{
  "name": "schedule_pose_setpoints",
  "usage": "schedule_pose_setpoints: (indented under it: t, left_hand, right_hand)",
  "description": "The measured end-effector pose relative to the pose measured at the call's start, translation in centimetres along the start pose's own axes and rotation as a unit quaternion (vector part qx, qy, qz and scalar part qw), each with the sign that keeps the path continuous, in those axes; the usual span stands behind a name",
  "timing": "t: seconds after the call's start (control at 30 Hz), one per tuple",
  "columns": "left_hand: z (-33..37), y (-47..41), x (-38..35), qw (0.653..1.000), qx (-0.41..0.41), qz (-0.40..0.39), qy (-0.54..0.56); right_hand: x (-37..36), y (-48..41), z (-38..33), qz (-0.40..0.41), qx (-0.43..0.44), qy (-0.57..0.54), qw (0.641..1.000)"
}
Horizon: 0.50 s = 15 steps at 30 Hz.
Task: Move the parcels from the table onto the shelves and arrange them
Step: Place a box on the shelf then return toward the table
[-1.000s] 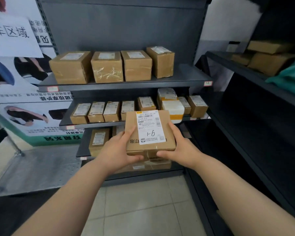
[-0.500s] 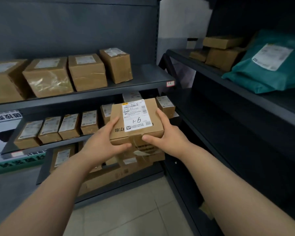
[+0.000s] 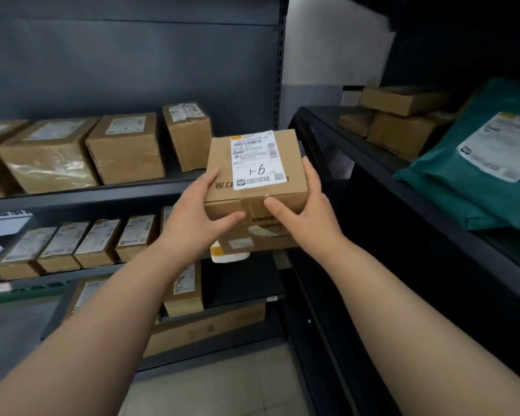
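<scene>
I hold a flat brown cardboard parcel (image 3: pixel 222 163) with a white label hand-marked "1-6", stacked on a second brown parcel (image 3: pixel 263 235). My left hand (image 3: pixel 197 216) grips the left side, thumb on the front edge. My right hand (image 3: pixel 305 205) grips the right side. The stack hangs in the air at the right end of the grey shelf unit (image 3: pixel 132 192), level with its upper shelf.
Brown boxes (image 3: pixel 126 148) line the upper grey shelf, smaller labelled boxes (image 3: pixel 96 241) the middle shelf, more below. A black shelf unit (image 3: pixel 357 151) stands to the right with brown parcels (image 3: pixel 403 127) and a teal mailer bag (image 3: pixel 487 163). Tiled floor lies below.
The stack in both hands has risen from the middle shelf's height to the upper shelf's height. My view has swung right, showing more of the black shelf.
</scene>
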<state>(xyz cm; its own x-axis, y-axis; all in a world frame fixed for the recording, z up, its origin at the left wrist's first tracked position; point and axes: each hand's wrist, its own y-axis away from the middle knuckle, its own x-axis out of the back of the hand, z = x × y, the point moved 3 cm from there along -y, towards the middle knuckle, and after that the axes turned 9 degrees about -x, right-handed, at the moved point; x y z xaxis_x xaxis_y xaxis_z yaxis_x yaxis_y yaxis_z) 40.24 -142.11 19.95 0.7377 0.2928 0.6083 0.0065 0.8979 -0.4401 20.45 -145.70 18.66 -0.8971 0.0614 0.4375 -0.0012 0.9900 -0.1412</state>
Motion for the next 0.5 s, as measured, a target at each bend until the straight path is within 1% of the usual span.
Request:
schedule_pose_setpoints:
  t: [0.13, 0.2, 0.37, 0.5]
  left_hand:
    - [1.1, -4.6, -0.5, 0.999, -0.027, 0.018, -0.030]
    - [1.0, -6.9, -0.4, 0.998, -0.035, 0.017, -0.044]
    - [-0.5, -13.2, 0.1, 0.993, -0.053, -0.039, -0.102]
    - [-1.1, -18.4, 0.3, 0.977, -0.090, -0.074, -0.179]
  right_hand:
    - [1.1, -4.4, -1.1, 0.009, 0.022, -0.049, 0.999]
    - [1.3, -6.9, -1.7, 0.010, 0.029, -0.056, 0.998]
    - [1.0, -12.8, -3.6, 0.021, 0.038, -0.025, 0.999]
    - [1.1, -16.9, -4.4, 0.029, 0.038, -0.010, 0.999]
